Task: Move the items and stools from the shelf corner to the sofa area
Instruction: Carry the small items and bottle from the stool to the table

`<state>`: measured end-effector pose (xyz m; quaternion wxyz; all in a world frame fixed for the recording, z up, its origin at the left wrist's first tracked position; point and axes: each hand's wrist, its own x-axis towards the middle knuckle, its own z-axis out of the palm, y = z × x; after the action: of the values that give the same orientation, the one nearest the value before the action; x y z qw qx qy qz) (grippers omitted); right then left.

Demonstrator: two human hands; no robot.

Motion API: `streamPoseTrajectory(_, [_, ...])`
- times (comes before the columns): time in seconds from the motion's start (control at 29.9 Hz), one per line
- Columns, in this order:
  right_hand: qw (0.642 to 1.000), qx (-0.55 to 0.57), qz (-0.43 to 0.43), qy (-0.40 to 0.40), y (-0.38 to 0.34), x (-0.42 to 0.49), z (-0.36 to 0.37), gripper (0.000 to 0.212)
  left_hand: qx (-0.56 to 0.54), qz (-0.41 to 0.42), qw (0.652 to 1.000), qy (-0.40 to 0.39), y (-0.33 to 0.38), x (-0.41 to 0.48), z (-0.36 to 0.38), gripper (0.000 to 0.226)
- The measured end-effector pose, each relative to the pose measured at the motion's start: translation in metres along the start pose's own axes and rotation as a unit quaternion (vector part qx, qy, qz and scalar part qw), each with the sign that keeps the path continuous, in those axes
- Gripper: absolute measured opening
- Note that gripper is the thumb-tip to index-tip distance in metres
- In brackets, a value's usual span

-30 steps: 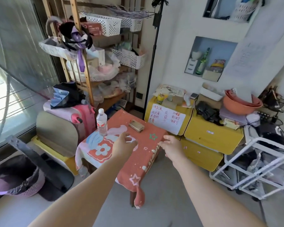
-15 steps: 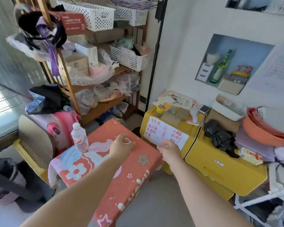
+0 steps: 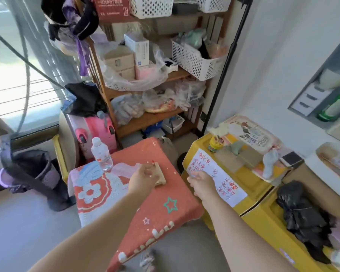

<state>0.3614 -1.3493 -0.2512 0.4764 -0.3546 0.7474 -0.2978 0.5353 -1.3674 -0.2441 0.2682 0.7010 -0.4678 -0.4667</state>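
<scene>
Your left hand (image 3: 143, 178) curls its fingers round a small tan box (image 3: 161, 176) lying near the middle of the stool (image 3: 165, 216), which is draped in a red patterned towel. A clear water bottle (image 3: 101, 155) stands upright at the stool's far left corner. Your right hand (image 3: 202, 184) hovers at the stool's right edge with its fingers bent; I cannot tell whether it holds anything. Beside the stool on the right is a yellow cabinet (image 3: 259, 209) bearing a handwritten paper note (image 3: 224, 185). Behind the stool stands a wooden shelf (image 3: 145, 120).

Left hand (image 3: 143, 178) — now on box (image 3: 161, 177)
</scene>
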Motion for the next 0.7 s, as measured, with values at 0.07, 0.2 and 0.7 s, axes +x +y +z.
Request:
streamPoseTrajectory(0.07, [1.0, -0.009, -0.002, -0.014, -0.003, 0.02, 0.006, 0.042, -0.003, -0.008, 1.0, 0.01, 0.001, 0.017, 0.002, 0.043])
streamPoseTrajectory(0.2, [0.999, -0.038, -0.001, -0.039, -0.016, 0.064, 0.019, 0.041, -0.032, -0.029, 0.999, 0.022, -0.002, 0.058, 0.007, 0.044])
streamPoseTrajectory(0.7, [0.971, -0.165, 0.075, -0.153, -0.008, 0.2, 0.096, 0.041, -0.064, -0.205, 0.976, 0.037, -0.062, 0.174, 0.02, 0.049])
